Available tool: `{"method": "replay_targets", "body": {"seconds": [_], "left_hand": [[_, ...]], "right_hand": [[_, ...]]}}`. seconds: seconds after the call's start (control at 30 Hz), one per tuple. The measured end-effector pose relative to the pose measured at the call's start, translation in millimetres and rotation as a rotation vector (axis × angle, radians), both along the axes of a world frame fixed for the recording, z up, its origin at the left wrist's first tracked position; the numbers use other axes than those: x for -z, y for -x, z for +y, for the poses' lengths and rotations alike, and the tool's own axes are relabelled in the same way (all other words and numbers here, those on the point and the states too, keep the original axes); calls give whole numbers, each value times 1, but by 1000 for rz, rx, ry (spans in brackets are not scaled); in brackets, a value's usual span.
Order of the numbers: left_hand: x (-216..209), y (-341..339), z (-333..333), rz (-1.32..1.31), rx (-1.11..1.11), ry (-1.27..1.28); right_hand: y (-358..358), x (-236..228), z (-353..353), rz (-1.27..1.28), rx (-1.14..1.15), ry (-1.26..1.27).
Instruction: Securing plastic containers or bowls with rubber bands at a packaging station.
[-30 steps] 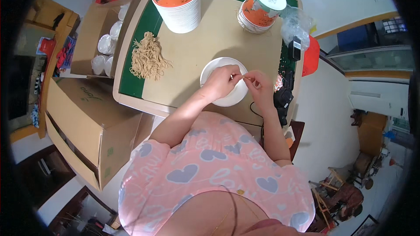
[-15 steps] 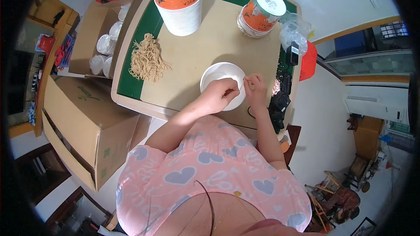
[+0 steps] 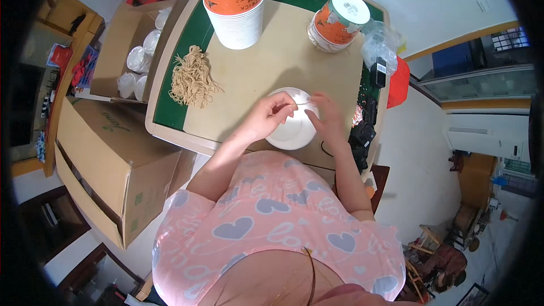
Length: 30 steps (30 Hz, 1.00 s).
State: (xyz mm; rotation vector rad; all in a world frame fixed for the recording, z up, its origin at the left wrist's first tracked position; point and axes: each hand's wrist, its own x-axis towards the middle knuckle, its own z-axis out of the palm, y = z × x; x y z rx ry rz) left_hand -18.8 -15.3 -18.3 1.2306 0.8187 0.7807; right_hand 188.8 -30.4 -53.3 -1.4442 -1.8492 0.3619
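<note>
In front of me on the table stands a white paper bucket (image 3: 290, 134), with both my hands over its far part. My left hand (image 3: 270, 115) is closed in a pinch at its left side, and a short piece of thin string (image 3: 302, 103) runs from its fingertips toward the right. My right hand (image 3: 328, 118) is over the right rim, its fingers smeared by motion, so their grip is unclear. To the left lies a loose heap of beige strings (image 3: 194, 77).
A tall stack of paper buckets (image 3: 233, 14) stands at the back, beside a shorter orange-and-green stack (image 3: 339, 22). Clear plastic bags (image 3: 379, 42) and black devices (image 3: 362, 133) line the right edge. Cardboard boxes (image 3: 116, 158) stand left of the table (image 3: 243, 73).
My left hand has shifted left and turned, its pinched fingertips now showing. The right hand has moved slightly left over the bucket. The view has shifted a little.
</note>
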Motion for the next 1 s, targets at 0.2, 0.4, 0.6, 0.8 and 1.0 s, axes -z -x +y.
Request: {"method": "replay_targets", "body": {"seconds": [0.2,0.4,0.6,0.8,1.0], "left_hand": [[28,13,9,743,-390,-523],[36,21,26,433,-252,-47],[0,28,31,7,-216,-6],[75,53,34,479,-250,-70],[94,45,53,240,-257,284]], "right_hand": [[-13,9,26,475,18,620],[27,-9,21,153,-146,317],[26,35,24,358,-313,550],[-3,32,35,550,-69,583],[-14,66,60,724,38,752]]}}
